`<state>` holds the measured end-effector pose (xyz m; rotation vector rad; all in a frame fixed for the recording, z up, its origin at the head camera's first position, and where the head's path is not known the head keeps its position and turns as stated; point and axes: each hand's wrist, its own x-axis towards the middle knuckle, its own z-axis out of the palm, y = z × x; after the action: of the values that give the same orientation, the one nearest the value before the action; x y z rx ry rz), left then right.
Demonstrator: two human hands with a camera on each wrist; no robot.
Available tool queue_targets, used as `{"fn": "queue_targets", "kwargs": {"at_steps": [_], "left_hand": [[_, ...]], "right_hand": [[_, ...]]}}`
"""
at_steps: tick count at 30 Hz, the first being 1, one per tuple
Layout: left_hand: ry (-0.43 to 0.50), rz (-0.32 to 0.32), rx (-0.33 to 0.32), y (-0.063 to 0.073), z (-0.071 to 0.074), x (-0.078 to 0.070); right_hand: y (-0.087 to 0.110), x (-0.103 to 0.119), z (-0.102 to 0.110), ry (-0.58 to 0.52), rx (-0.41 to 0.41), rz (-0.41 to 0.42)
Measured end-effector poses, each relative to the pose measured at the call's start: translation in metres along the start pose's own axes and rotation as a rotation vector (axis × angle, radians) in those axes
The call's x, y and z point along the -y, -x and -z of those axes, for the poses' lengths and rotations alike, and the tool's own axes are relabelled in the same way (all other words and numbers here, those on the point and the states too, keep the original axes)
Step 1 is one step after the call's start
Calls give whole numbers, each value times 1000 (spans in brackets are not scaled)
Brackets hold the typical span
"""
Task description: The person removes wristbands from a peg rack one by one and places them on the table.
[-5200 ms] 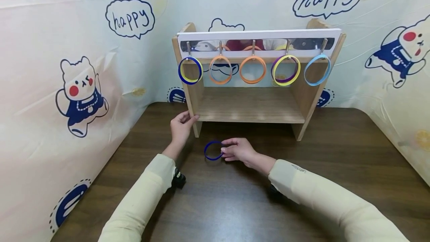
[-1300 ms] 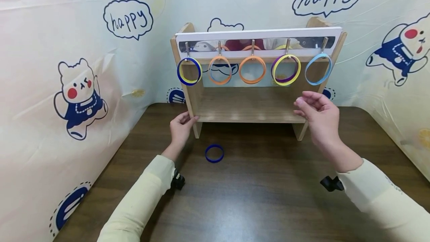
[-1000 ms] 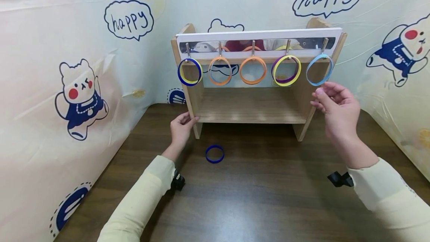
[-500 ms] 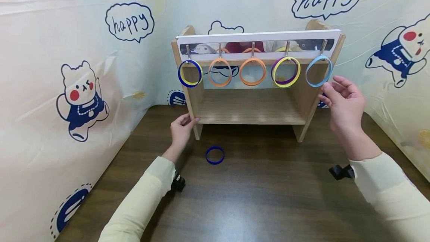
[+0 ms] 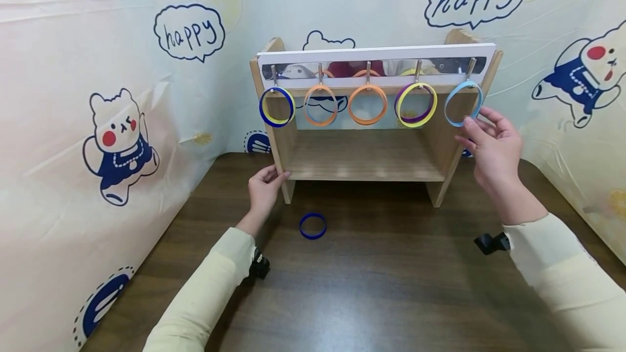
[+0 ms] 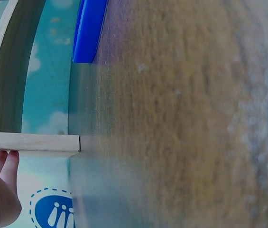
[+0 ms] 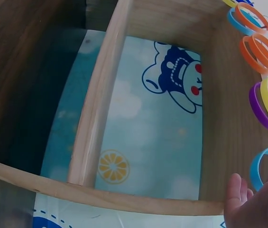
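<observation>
In the head view my left hand grips the left side panel of a wooden rack, thumb in front and fingers on the outer side. My right hand is at the rack's right end. Its thumb and fingers pinch the lower right edge of a light blue wristband, which hangs on the rightmost metal hook. In the right wrist view that light blue wristband is partly hidden by the hand. A dark blue wristband lies on the table before the rack.
Other hooks hold blue and yellow wristbands, orange and light blue wristbands, orange wristbands, and yellow and purple wristbands. The rack has a low wooden shelf. Patterned cloth encloses the brown table.
My right hand has gone from the dark blue wristband on the table up to the light blue one, lately shifting left onto its edge. The left hand stays on the panel.
</observation>
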<state>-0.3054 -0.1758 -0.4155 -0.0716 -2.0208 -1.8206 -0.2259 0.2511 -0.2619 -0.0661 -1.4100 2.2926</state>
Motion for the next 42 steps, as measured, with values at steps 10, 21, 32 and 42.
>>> {"fn": "queue_targets", "kwargs": {"at_steps": [10,21,32,42], "left_hand": [[13,2,3,-1,0,0],[2,26,14,0,1,-1],[-6,11,7,0,1,0],[-5,11,9,0,1,-1]], "right_hand": [[0,1,-1,-45,7,-8],[3,2,-1,-134,16,-37],[2,6,-4,-268,0,-40],[-1,13,-6,-337,-22,-1]]}}
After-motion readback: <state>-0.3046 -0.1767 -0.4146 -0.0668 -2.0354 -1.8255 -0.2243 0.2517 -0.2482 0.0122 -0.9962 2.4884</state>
